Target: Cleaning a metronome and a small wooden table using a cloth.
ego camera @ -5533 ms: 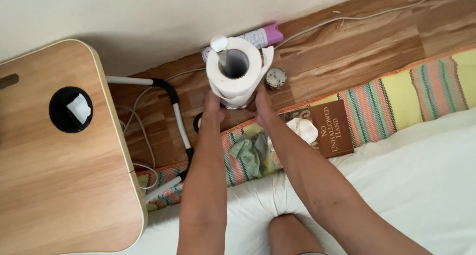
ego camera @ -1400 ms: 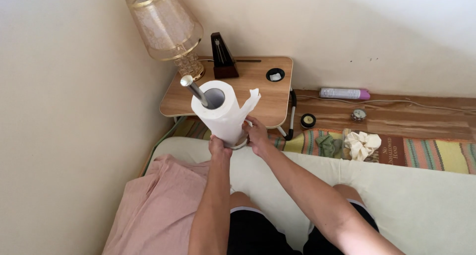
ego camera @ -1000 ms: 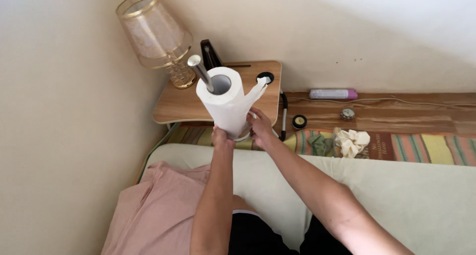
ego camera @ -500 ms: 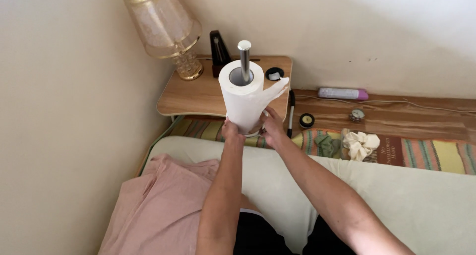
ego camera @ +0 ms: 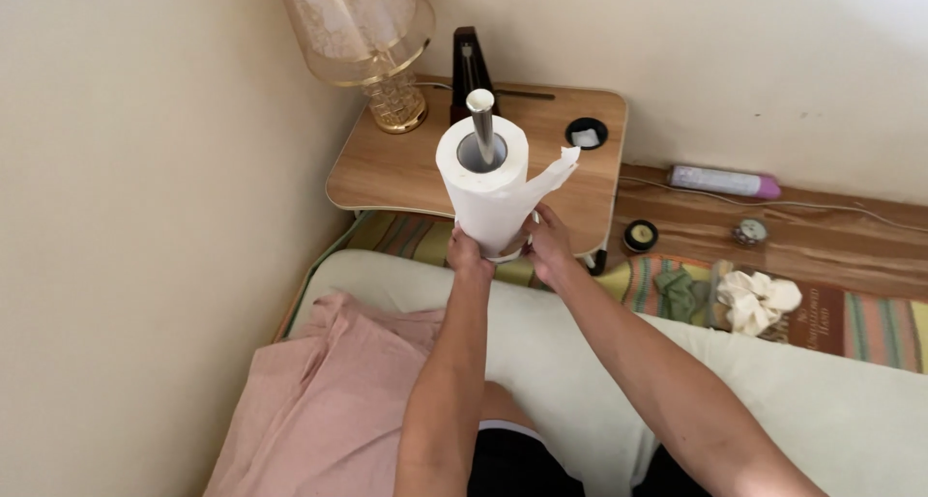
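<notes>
both hands grip the base of a paper towel roll (ego camera: 486, 190) on its metal holder rod (ego camera: 480, 125), held upright above the bed edge, before the low wooden table (ego camera: 387, 168). left hand (ego camera: 466, 252) and right hand (ego camera: 547, 246) are curled closed around the bottom; the holder's base is hidden by fingers. the lamp (ego camera: 362, 33) is cropped at the top. a loose sheet flares rightward.
</notes>
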